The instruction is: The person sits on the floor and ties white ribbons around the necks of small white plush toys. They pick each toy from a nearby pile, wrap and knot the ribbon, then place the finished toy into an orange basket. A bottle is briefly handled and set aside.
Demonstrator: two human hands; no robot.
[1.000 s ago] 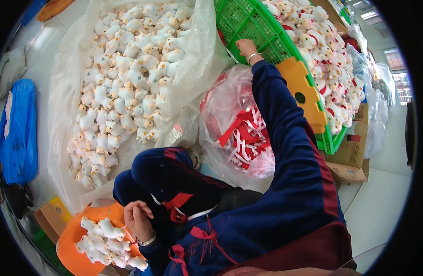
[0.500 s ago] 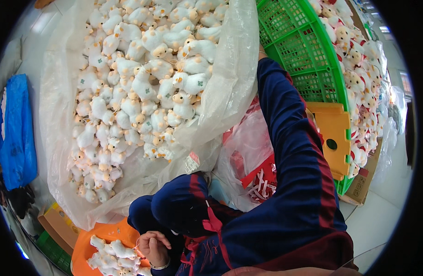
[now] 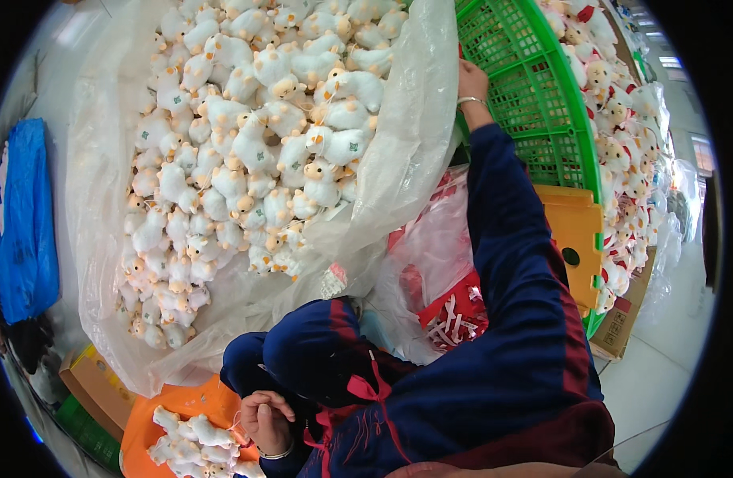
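Observation:
My left hand (image 3: 267, 421) is held near my lap with its fingers curled; what they hold, if anything, is too small to make out. Beside it, several white plush animals (image 3: 195, 438) with thin string loops lie on an orange surface (image 3: 139, 434). My right arm reaches forward between the clear plastic bag and the green crate (image 3: 542, 111). The right hand (image 3: 472, 82), with a bracelet at its wrist, is closed beside the crate's edge. A small red bit shows at its fingertips, but I cannot tell what it is.
A large clear plastic bag (image 3: 410, 135) holds a heap of white plush animals (image 3: 255, 143). Red and white pieces lie in another bag (image 3: 454, 319) by my knees. Right of the crate are a yellow panel (image 3: 570, 239) and more plush toys (image 3: 617, 151). A blue bag (image 3: 28, 223) stands far left.
My right hand, almost wholly hidden before, has come into sight beside the green crate, with the forearm farther forward. The left hand stays curled in nearly the same place.

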